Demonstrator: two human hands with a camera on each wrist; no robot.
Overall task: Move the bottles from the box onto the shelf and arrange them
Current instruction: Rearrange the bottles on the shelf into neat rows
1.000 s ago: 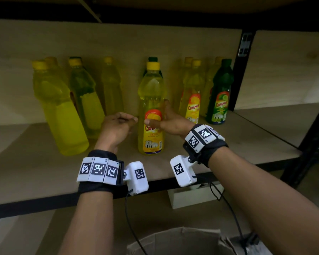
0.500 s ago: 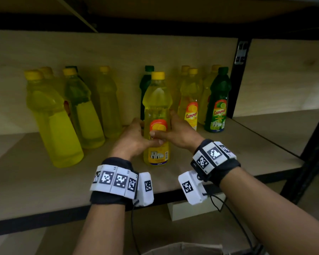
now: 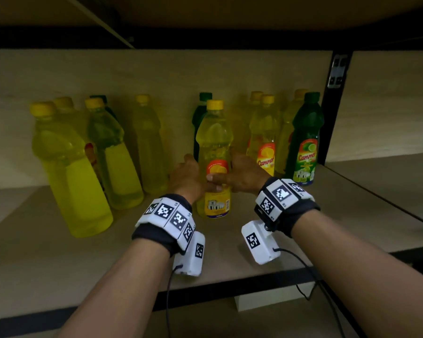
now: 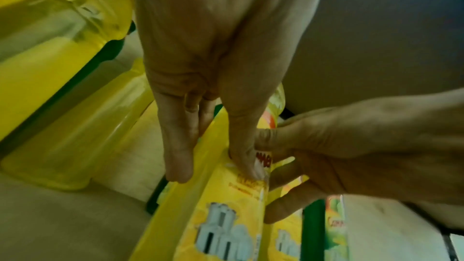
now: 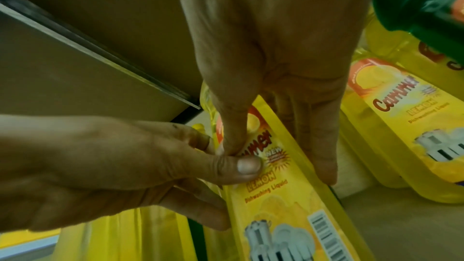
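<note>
A yellow dish-liquid bottle (image 3: 214, 132) with a yellow cap and orange label stands upright on the wooden shelf (image 3: 59, 264), in front of a green bottle (image 3: 202, 111). My left hand (image 3: 188, 176) grips its left side and my right hand (image 3: 237, 176) its right side. Both thumbs lie across the front label. In the left wrist view my left hand (image 4: 213, 172) has the bottle (image 4: 226, 205) between thumb and fingers. The right wrist view shows the same for my right hand (image 5: 276, 164) on the bottle (image 5: 283, 195). The box is out of view.
Several yellow bottles stand at the left, the nearest a large one (image 3: 69, 172). To the right are labelled yellow bottles (image 3: 265, 142) and a green bottle (image 3: 305, 142) beside a black upright post (image 3: 332, 113). The upper shelf hangs low overhead.
My left hand came over from the left and took hold of the yellow bottle beside the right hand. Both hands and the bottle now sit a little further back on the shelf.
</note>
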